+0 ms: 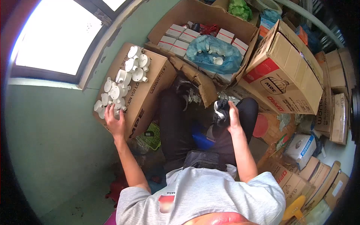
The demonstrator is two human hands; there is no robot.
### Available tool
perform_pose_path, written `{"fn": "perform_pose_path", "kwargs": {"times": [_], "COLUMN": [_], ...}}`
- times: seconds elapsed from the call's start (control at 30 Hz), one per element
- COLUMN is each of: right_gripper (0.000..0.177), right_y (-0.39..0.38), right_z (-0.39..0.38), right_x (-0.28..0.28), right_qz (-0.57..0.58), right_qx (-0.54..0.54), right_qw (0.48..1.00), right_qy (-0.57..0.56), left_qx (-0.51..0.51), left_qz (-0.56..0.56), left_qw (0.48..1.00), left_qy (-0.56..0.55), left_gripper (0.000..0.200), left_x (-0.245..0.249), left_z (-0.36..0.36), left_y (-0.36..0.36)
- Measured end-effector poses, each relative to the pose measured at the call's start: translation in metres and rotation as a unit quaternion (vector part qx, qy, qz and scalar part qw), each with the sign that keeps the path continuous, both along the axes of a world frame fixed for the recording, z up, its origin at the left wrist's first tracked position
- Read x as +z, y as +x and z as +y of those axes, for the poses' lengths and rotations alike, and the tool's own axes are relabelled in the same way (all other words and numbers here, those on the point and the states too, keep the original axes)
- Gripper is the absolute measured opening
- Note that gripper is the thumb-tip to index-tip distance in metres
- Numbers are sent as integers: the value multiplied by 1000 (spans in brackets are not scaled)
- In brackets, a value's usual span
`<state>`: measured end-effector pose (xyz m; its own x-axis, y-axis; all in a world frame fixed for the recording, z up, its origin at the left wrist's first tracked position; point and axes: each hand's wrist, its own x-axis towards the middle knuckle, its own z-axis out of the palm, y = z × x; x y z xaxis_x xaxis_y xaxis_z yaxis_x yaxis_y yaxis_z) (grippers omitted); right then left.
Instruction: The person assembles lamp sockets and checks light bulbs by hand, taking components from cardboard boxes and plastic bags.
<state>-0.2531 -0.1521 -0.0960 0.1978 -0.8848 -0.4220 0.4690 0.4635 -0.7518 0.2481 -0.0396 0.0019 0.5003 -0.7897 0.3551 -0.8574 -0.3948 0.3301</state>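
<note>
My left hand (115,123) reaches to the near end of a pile of white round plastic conduit junction boxes (122,78). Its fingers are spread and touch the lowest boxes, without a visible grip on one. The pile lies on top of a closed cardboard box (153,78) with dark printing. Over my knee, my right hand (234,119) is wrapped round a black object with a white and silver part (221,111), whose kind I cannot make out. My fingers and palm hide part of it.
An open carton (159,22) with white small boxes (180,48) and a blue plastic bag (215,62) of white fittings stands ahead. A large carton (290,75) is on the right, with more cartons (288,180) behind it. A window (56,37) is at upper left.
</note>
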Motion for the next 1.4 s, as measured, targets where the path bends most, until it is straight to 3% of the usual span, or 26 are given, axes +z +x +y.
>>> {"fn": "perform_pose_path", "kwargs": {"times": [0.03, 0.1, 0.13, 0.17, 0.2, 0.23, 0.27, 0.3, 0.37, 0.4, 0.47, 0.53, 0.57, 0.6, 0.67, 0.7, 0.73, 0.77, 0.87, 0.93, 1.07, 1.17, 1.33, 1.4], "right_gripper": [38, 30, 25, 24, 26, 29, 31, 32, 36, 39, 44, 59, 62, 64, 65, 65, 70, 74, 78, 76, 72, 61, 51, 47], "right_y": [1, 3, 3, 7, 10, 10, 12, 12, 16, 23, 24, 28, 20, 22, 26, 29, 30, 34, 29, 32, 38, 41, 37, 36], "right_z": [-11, -43, -68, -88, -108, -133, -158, -186, -245, -266, -309, -329, -343, -346, -346, -343, -339, -337, -342, -336, -324, -317, -295, -289], "right_x": [2, 7, -1, 11, 31, 28, 33, 27, -2, -7, -43, -79, -124, -133, -155, -151, -143, -135, -158, -148, -120, -122, -127, -131], "right_qz": [2, 187, 330, 357, 449, 496, 561, 579, 623, 642, 643, 674, 678, 694, 728, 727, 706, 683, 665, 671, 686, 700, 692, 698], "right_qx": [-1, 15, 34, 50, 78, 93, 119, 147, 182, 184, 201, 212, 210, 268, 285, 284, 250, 216, 142, 128, 127, 101, 41, 21], "right_qw": [1000, 976, 927, 909, 847, 813, 772, 762, 717, 714, 725, 705, 702, 668, 624, 625, 663, 697, 729, 726, 713, 704, 719, 715], "right_qy": [1, -114, -176, -211, -272, -290, -273, -250, -253, -209, -143, -61, -63, -33, -15, -16, 13, 41, 82, 76, 65, 65, 50, 31], "left_qx": [-3, 13, 31, 71, 73, 107, 139, 140, 259, 261, 211, 218, 230, 237, 231, 224, 216, 218, 218, 220, 201, 162, 98, 87], "left_qz": [-25, -34, -47, 13, 13, 84, 155, 155, 227, 227, 324, 330, 250, 165, 144, 101, 58, 57, 89, -13, -47, 40, 88, 172], "left_qw": [999, 995, 989, 981, 981, 959, 926, 925, 870, 868, 811, 816, 877, 924, 929, 945, 958, 958, 965, 974, 971, 973, 979, 968], "left_qy": [-48, -93, -138, -178, -178, -248, -316, -317, -353, -355, -440, -423, -340, -252, -251, -215, -179, -178, -114, -58, -119, -158, -158, -163], "left_gripper": [35, 33, 32, 34, 34, 35, 36, 36, 38, 38, 39, 37, 36, 35, 34, 34, 33, 33, 32, 28, 24, 21, 18, 17], "left_x": [-3, -1, 4, 18, 17, 17, 17, 26, 50, 42, 17, 17, 16, 15, 10, 9, 8, 6, 17, 30, 50, 66, 53, 47], "left_z": [-1, -2, -2, -4, -2, 1, 2, -2, -16, -21, -24, -33, -33, -33, -20, -12, -9, -8, -9, -14, -21, -31, -32, -34], "left_y": [0, 12, 15, 8, 18, 38, 55, 64, 83, 108, 161, 154, 146, 140, 135, 127, 119, 111, 86, 72, 40, -10, -52, -61]}}
